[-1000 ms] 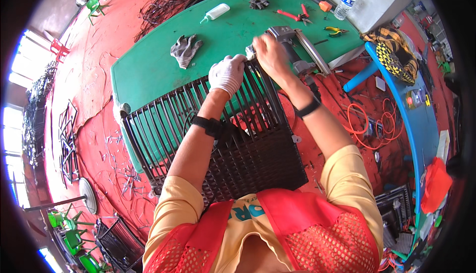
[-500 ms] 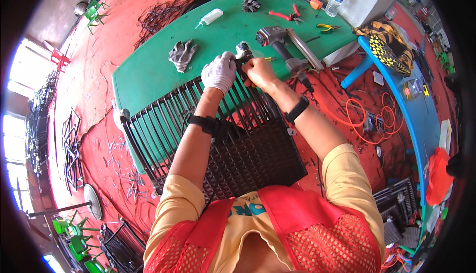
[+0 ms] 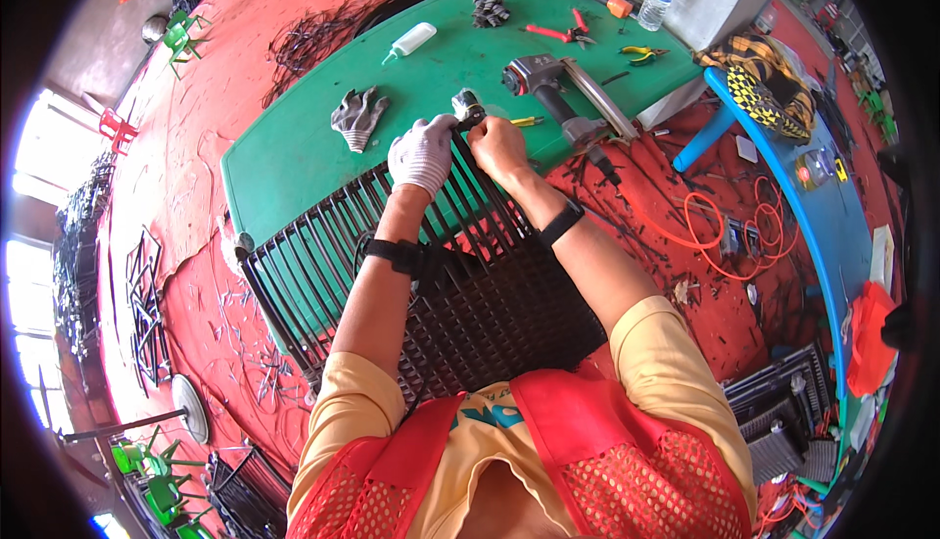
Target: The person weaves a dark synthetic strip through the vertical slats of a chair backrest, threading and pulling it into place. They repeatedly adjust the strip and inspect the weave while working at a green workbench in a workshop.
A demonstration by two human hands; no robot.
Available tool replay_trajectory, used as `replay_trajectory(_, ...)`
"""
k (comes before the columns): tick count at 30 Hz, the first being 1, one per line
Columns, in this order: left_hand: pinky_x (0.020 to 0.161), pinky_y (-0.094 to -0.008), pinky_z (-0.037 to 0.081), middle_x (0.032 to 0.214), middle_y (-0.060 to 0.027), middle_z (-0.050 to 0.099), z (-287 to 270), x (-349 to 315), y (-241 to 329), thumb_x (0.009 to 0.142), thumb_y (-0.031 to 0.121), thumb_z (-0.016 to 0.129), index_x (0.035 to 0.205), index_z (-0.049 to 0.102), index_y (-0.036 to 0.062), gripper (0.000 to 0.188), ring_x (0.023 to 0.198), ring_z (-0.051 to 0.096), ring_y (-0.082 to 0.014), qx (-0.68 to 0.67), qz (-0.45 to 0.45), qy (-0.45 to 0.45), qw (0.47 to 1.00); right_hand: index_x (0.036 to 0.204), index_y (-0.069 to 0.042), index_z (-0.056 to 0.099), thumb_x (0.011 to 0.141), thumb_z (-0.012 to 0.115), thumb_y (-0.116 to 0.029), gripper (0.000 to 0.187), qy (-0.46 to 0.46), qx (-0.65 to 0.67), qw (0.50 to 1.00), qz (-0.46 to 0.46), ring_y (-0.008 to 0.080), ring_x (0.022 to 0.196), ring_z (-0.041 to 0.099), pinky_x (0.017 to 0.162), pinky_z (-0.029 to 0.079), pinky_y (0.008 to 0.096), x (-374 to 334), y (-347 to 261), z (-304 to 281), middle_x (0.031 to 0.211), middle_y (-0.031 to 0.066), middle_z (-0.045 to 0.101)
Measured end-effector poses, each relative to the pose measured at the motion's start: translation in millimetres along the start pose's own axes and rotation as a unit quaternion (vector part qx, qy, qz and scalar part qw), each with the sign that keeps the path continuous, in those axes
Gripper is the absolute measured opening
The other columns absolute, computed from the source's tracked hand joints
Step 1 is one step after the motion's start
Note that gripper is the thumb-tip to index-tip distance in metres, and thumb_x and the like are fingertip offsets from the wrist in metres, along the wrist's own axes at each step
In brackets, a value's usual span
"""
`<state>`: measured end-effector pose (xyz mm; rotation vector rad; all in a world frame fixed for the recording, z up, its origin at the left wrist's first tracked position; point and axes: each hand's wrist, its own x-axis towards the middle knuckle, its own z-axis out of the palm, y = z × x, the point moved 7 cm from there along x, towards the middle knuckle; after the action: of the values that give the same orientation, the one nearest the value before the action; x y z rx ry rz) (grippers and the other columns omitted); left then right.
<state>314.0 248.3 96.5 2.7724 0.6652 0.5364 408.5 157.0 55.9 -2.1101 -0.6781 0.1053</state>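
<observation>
The dark woven frame (image 3: 509,316) is seen with its barred side over the near edge of the green desk (image 3: 294,169). At its far right corner, the gloved left hand (image 3: 421,155) and bare right hand (image 3: 499,149) are placed close together; the fingers of both are curled, though how tightly, and what is gripped, cannot be told. A power tool (image 3: 551,98) is laid beyond, to the right

Bright windows (image 3: 47,145) flank the red floor (image 3: 240,74).
</observation>
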Motion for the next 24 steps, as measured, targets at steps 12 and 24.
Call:
replay_trajectory(12,0.07,-0.0417,0.048,0.082,-0.0109,0.061,-32.0,-8.5,12.9,0.084,0.022,0.056,0.098,0.066,0.0202,0.018,0.076,0.061,-0.0321,-0.056,0.039,0.039,0.997,0.1,-0.002,0.062,0.094,0.054,-0.026,0.027,-0.217,0.313,0.913,0.148,0.0168,0.073,0.067,0.063,0.054,0.0296,-5.8,53.7,-37.7,0.088,0.0091,0.068)
replay_trajectory(24,0.072,-0.0353,0.048,0.087,-0.0052,0.062,-57.5,-11.3,39.8,0.082,0.024,0.063,0.1,0.067,0.0201,0.019,0.083,0.06,-0.0274,-0.028,0.045,0.044,0.998,0.106,-0.01,0.062,0.09,0.061,-0.033,0.028,-0.421,0.646,0.622,0.135,0.0132,0.071,0.065,0.056,0.051,0.0219,-33.9,30.5,32.0,0.091,0.0037,0.067)
